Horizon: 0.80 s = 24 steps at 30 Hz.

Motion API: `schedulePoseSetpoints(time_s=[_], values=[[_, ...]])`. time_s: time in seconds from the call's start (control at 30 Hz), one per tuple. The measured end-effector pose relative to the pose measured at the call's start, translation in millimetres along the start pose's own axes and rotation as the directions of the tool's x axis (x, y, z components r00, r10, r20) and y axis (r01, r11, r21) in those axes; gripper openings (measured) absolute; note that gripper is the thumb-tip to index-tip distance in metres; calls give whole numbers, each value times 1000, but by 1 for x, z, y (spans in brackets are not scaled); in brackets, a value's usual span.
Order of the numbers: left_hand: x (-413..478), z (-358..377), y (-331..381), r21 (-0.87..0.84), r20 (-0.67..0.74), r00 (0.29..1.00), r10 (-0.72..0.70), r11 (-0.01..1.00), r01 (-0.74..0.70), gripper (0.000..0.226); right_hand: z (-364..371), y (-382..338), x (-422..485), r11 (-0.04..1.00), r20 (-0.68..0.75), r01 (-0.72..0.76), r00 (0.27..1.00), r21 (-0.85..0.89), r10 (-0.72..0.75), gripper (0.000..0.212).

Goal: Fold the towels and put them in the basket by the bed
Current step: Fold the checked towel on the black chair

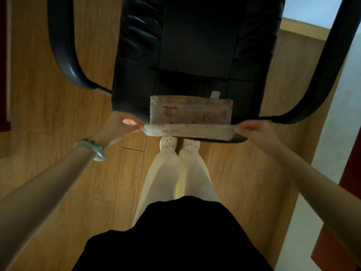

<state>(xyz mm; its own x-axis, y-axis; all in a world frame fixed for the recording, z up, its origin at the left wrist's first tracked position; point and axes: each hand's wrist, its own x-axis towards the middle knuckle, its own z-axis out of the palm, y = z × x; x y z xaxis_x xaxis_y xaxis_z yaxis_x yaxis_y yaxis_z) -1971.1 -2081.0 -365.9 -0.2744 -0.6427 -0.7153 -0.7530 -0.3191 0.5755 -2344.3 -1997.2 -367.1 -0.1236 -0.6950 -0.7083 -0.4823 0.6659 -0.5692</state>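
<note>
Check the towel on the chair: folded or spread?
Partly folded: the towel lies in narrow layers on the chair seat; left hand and right hand pinch its near flap.

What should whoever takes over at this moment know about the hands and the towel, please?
Left hand grips the left end of the near edge of the pale red-printed cloth towel.
Right hand grips the right end.
Done: the towel lies partly folded on the black leather chair seat.
Left: finish this fold, then carry it to the basket, which is not in view.
</note>
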Motion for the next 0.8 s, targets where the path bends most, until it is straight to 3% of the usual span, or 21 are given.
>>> schedulePoseSetpoints(time_s=[0.13,0.43,0.7,0.77,0.8], values=[[35,-4,15,-14,-173,985,-23,1000,21,13,0,-13,31,988,-123,-79,988,131,95,24],[79,3,20,98,-322,946,-17,994,51,11,2,-18,78,952,-188,-74,982,-298,18,24],[87,17,27,195,-463,886,-34,971,139,22,8,-17,88,901,-252,-33,964,-433,-86,26],[82,22,28,416,-486,862,144,906,83,33,13,-18,82,839,-287,12,937,-544,-200,34],[78,28,29,580,-415,861,294,815,1,37,18,-19,77,776,-272,69,914,-626,-300,40]])
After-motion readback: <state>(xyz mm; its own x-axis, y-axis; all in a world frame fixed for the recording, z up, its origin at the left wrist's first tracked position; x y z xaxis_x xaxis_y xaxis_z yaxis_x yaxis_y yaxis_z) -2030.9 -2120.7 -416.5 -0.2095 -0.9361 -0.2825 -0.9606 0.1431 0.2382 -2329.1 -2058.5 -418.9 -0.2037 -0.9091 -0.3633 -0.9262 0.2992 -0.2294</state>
